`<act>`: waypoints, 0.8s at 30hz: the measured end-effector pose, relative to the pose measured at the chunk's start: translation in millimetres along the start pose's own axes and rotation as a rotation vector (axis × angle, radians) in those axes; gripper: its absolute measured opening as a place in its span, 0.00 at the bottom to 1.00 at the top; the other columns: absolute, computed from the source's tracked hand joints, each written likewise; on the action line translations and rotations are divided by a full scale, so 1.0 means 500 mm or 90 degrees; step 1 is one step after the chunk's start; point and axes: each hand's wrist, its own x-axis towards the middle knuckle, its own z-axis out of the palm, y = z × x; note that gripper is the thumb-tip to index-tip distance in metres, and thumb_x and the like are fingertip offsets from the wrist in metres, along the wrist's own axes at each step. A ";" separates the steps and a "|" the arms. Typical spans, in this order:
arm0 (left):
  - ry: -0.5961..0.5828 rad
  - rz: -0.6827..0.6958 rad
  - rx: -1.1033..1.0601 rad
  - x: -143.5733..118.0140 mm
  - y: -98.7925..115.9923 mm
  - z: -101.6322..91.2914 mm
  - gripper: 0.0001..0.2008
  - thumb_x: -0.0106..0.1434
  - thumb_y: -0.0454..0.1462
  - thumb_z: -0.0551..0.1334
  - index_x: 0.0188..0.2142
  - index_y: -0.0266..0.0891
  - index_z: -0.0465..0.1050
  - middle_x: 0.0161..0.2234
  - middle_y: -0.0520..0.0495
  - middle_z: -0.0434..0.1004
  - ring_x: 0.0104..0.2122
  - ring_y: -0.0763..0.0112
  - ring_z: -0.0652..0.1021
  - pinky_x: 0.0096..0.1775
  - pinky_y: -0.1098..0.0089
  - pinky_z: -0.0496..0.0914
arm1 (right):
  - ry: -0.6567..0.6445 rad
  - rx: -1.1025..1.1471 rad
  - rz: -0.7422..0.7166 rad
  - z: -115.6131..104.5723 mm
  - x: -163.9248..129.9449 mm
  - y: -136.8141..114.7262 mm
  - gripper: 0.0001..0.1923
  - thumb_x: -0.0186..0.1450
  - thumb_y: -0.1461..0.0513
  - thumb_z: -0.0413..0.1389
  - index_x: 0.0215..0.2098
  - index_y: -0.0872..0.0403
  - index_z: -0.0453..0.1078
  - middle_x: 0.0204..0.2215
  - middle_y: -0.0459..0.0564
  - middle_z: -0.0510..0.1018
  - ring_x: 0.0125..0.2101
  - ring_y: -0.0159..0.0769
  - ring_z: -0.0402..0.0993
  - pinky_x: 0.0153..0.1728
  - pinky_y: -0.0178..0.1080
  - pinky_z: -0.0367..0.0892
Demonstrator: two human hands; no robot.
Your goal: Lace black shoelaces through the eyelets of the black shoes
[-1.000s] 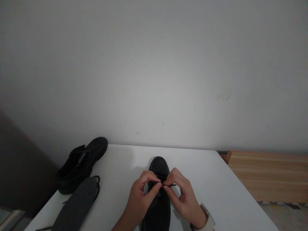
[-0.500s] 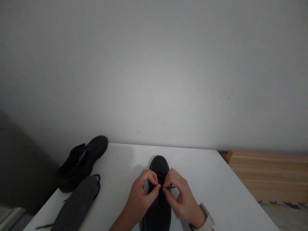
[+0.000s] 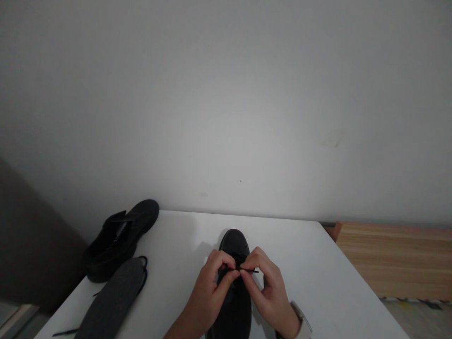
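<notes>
While both hands meet over the laces: two pinches, one black shoe, centre of the view.
Left hand (image 3: 208,294): curled over the shoe's left side, thumb and forefinger nipped together on the black lace (image 3: 247,270); grip clenched on that lace.
Right hand (image 3: 270,289): mirrored on the other side, fingertips pinched on the same lace, a short end poking out to the right past the forefinger; grip likewise grasping the lace.
Fingertips: nearly touching each other, right above the lacing.
Black shoe (image 3: 233,282): flat on the white table (image 3: 318,273), toe pointing away towards the wall, heel end cut off by the lower edge; rounded toe cap clear beyond the knuckles.
Wrist: pale watch (image 3: 302,320) on the right arm, at the bottom edge.
Second black shoe (image 3: 120,238): at the table's far left corner, well apart from the hands, toe towards the wall, tongue flapped up.
Grey insole (image 3: 111,301): flat, just in front of that second shoe, near the left edge of the table, a thin dark lace looped by its upper end.
Backdrop: plain pale wall (image 3: 226,103); wooden surface (image 3: 391,256) to the right, beyond the table's edge.
</notes>
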 end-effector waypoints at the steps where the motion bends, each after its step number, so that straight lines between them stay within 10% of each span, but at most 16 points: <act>1: 0.001 0.001 0.001 0.000 -0.001 0.000 0.03 0.66 0.36 0.59 0.35 0.42 0.69 0.34 0.50 0.71 0.37 0.64 0.73 0.41 0.66 0.66 | 0.003 0.000 0.001 0.000 0.000 0.000 0.06 0.69 0.67 0.54 0.36 0.50 0.67 0.30 0.45 0.70 0.32 0.35 0.67 0.32 0.38 0.62; 24: 0.028 0.053 0.064 -0.004 0.007 0.001 0.04 0.67 0.36 0.60 0.34 0.43 0.71 0.33 0.49 0.73 0.36 0.62 0.74 0.39 0.66 0.67 | 0.048 -0.010 -0.005 0.006 -0.003 0.001 0.06 0.69 0.68 0.55 0.38 0.50 0.70 0.29 0.46 0.72 0.32 0.36 0.69 0.31 0.39 0.64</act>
